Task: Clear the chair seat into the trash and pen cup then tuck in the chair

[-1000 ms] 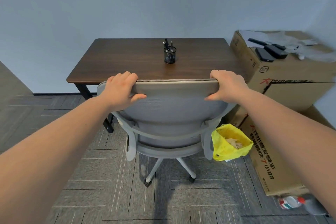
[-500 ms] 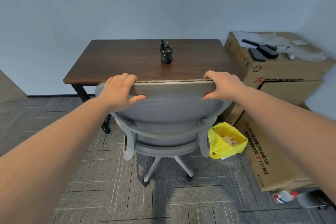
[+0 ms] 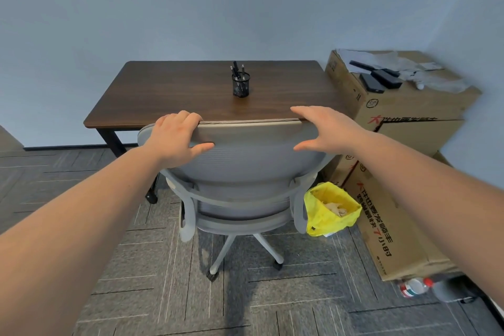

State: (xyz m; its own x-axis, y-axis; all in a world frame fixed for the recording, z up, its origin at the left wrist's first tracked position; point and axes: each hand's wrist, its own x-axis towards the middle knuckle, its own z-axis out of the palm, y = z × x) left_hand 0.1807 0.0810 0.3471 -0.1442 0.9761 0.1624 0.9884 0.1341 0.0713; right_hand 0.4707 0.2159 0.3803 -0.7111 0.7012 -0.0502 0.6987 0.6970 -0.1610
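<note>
A grey mesh office chair (image 3: pixel 245 169) stands with its back toward me, its top edge level with the front edge of the brown desk (image 3: pixel 174 95). My left hand (image 3: pixel 177 138) grips the top left of the backrest. My right hand (image 3: pixel 327 129) hovers at the top right corner, fingers spread and lifted off the rim. A black mesh pen cup (image 3: pixel 241 85) with pens stands mid-desk. A trash bin with a yellow bag (image 3: pixel 331 209), crumpled paper inside, sits on the floor right of the chair. The seat is hidden behind the backrest.
Stacked cardboard boxes (image 3: pixel 403 128) line the right side, with black devices and papers on top. A plastic bottle (image 3: pixel 414 286) lies on the grey carpet at the lower right. A plain wall stands behind the desk.
My right hand has opened and lifted off the backrest; it gripped the top edge before. My left hand still holds on. The chair sits slightly closer to the desk.
</note>
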